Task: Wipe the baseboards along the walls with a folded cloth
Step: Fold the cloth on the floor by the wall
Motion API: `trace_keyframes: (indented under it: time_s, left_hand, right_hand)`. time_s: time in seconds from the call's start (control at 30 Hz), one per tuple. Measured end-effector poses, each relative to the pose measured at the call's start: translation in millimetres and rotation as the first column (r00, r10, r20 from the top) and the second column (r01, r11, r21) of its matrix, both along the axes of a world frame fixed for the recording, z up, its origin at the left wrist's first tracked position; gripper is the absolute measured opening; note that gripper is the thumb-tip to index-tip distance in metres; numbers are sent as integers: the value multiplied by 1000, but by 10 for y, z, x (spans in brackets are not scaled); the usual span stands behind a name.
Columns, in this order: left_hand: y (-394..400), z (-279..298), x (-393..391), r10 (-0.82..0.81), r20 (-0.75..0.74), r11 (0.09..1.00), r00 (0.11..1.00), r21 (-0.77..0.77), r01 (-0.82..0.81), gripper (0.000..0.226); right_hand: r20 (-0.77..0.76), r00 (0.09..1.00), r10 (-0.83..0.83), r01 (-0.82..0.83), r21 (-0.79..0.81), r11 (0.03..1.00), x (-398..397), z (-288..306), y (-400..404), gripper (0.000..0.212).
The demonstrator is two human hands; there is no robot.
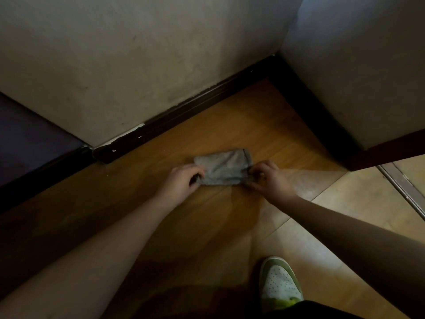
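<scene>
Fingers point(199, 174) pinching cloth point(222, 168) ends, floor point(230, 139)

This looks like a room corner in a lived-in home, though the light is dim. Plain, scuffed plaster walls point(128, 65) meet a wood-look plank floor point(207, 139), with a dark baseboard point(184, 111) running along the foot of the walls, its top edge chipped in places. At the right a metal door track point(402, 187) crosses the floor beside paler boards, and a sneaker point(279, 282) stands on the floor at the bottom.
</scene>
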State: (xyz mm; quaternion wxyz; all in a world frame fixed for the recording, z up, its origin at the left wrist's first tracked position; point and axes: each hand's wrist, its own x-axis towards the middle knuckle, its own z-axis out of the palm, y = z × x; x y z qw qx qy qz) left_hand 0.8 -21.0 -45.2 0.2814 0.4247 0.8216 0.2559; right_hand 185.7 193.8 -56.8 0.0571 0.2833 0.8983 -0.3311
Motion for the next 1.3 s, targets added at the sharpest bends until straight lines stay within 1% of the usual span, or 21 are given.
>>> trace_keyframes:
  time_s: [0.07, 0.1, 0.17, 0.23, 0.33, 0.4, 0.43, 0.5, 0.6, 0.7, 0.77, 0.87, 0.93, 1.0, 1.07, 1.1, 1.17, 1.2, 1.23, 1.27, 1.3]
  left_hand:
    - [-132, -123, 61, -22, 56, 999, 998, -42, 24, 22]
    - [-165, -160, 84, 15, 94, 999, 995, -36, -12, 22]
    - [-152, -197, 119, 140, 162, 990, 977, -13, -139, 24]
    - [-69, -196, 157, 273, 191, 961, 943, -12, -276, 29]
    - [84, -190, 199, 519, 269, 845, 811, -23, -534, 44]
    - [174, -185, 190, 656, 304, 742, 690, -92, -665, 52]
    - [212, -185, 176, 694, 318, 708, 646, -136, -693, 54]
    - [263, -184, 142, 711, 382, 687, 591, -198, -699, 57]
    - [256, -165, 78, 688, 500, 694, 526, -241, -679, 62]
    - [229, -125, 22, 654, 573, 726, 494, -292, -623, 68]
    - [228, -51, 0, 611, 595, 765, 522, -277, -581, 65]
    - [248, 113, -61, 402, 488, 912, 775, -140, -385, 43]
    - [295, 264, -118, 206, 456, 978, 866, -74, -194, 34]
    - [370, 464, -170, 28, 446, 999, 895, -34, -15, 37]
    - [453, 669, -226, -70, 435, 997, 897, 8, 74, 37]
    - [489, 726, -256, -91, 445, 996, 891, 45, 80, 35]
    - [552, 826, -271, -52, 534, 990, 844, 136, -25, 23]
    - [569, 857, -263, -5, 628, 975, 778, 175, -135, 15]
    - [580, 858, -257, 37, 746, 946, 665, 189, -265, 20]
    - [579, 832, -245, 56, 852, 914, 520, 166, -371, 36]
    - [563, 784, -226, 68, 907, 900, 416, 124, -419, 52]
  right_hand:
    - [26, 1000, 3, -2, -11, 1000, 57, -59, -26, 21]
    - [31, 998, -47, 48, -4, 999, 63, -71, -29, 26]
    - [22, 982, -187, 187, -1, 982, 27, -65, -21, 36]
    - [-14, 970, -243, 243, 12, 970, -49, -41, -11, 39]
    - [-27, 960, -279, 279, -28, 960, -246, -46, -11, 45]
    - [49, 932, -360, 363, -127, 923, -380, -72, 1, 53]
    - [103, 916, -388, 401, -183, 898, -428, -86, 14, 54]
    - [176, 906, -385, 419, -242, 875, -467, -132, 68, 52]
    - [215, 929, -301, 343, -194, 919, -424, -176, 141, 54]
    - [222, 944, -245, 278, -132, 951, -368, -184, 129, 56]
    - [200, 956, -215, 233, -75, 970, -373, -155, 111, 60]
    - [153, 987, -55, 55, 7, 998, -407, -27, 122, 85]
    - [131, 984, 118, -113, -47, 992, -446, 147, 131, 96]
    - [123, 960, 252, -231, -166, 959, -503, 333, 137, 87]
    - [174, 926, 335, -286, -254, 924, -548, 504, 134, 62]
    - [183, 917, 354, -297, -277, 914, -560, 580, 128, 49]
    - [108, 950, 294, -236, -371, 898, -539, 689, 109, 32]
    - [41, 978, 204, -161, -471, 867, -511, 744, 87, 28]
    - [-25, 995, 94, -91, -584, 807, -473, 795, 68, 29]
    - [-78, 997, -14, -43, -683, 729, -430, 839, 54, 33]
    - [-108, 989, -106, -12, -752, 659, -395, 867, 41, 39]
